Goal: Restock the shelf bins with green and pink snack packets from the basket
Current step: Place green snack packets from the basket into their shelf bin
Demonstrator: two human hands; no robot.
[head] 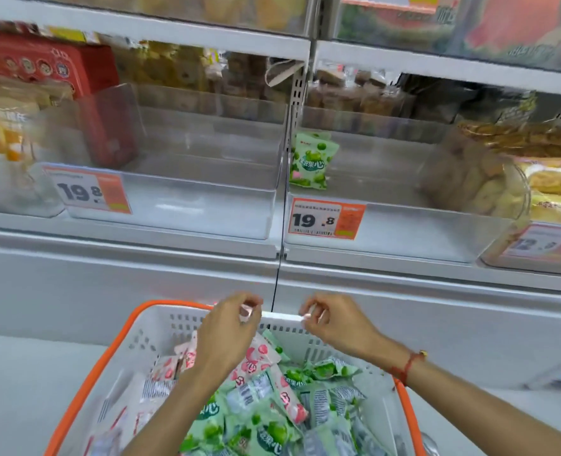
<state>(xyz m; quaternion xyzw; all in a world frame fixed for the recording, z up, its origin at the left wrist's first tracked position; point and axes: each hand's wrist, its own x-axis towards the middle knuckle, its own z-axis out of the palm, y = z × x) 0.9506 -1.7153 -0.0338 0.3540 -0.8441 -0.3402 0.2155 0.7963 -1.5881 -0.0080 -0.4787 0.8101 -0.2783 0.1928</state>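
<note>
Setting: shop shelf (140, 232) with clear bins, orange price tags on their fronts.
Left bin (206, 179): bare, awaiting stock.
Right bin (387, 192): one green packet (310, 162) upright at its left edge.
Basket (160, 327): below the shelf, heaped with green and pink packets (266, 406).
Left hand (228, 334): fingers curled, pinching a pink packet (256, 357) at the basket's far rim, likely to lift it.
Right hand (330, 320): fingers curled at the far rim; contents unclear.

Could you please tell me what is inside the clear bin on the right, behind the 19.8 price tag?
The right bin holds one green packet, upright against its left wall. The rest of the floor looks bare; the price tag hides a small part of the front.
</note>
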